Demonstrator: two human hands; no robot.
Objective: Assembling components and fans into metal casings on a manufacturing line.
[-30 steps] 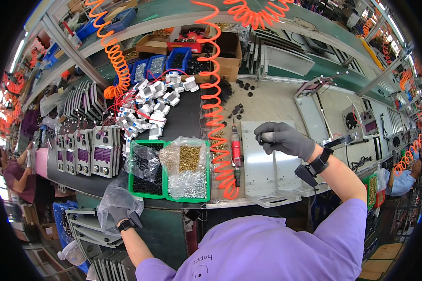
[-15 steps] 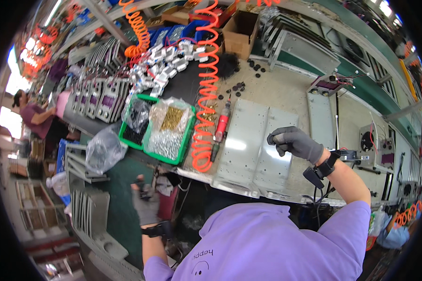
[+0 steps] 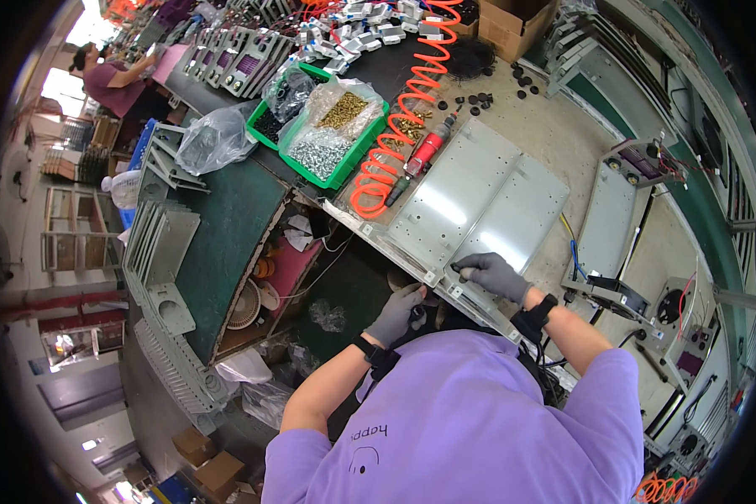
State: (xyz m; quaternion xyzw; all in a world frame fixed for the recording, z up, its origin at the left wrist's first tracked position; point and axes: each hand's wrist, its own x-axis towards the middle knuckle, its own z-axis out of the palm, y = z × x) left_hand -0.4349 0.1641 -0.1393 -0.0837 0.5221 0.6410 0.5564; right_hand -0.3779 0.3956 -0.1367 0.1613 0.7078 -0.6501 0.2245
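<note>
Two bent grey sheet-metal panels (image 3: 460, 181) lie side by side on the bench in front of me, their holed flanges along the front edge. My right hand (image 3: 494, 277), in a grey glove, is closed at the near flange, with a small black piece (image 3: 456, 267) at its fingertips. Just off the front edge, my gloved left hand (image 3: 395, 316) is closed with a small round black piece (image 3: 417, 312) among its fingers. Similar black round pieces (image 3: 522, 77) lie scattered farther back. A red power screwdriver (image 3: 428, 153) rests left of the panels.
Beside the orange coiled hose (image 3: 405, 126) stands a green tray (image 3: 338, 178) of brass and silver screws. Stacked grey brackets (image 3: 164, 244) sit at the left. A fan assembly (image 3: 617, 290) and a metal frame (image 3: 613, 202) stand at the right. Another person (image 3: 118, 80) works far left.
My left hand has come from the left side to the bench's front edge. My right hand has moved nearer, down to the panel flange. The whole view has turned and shifted.
</note>
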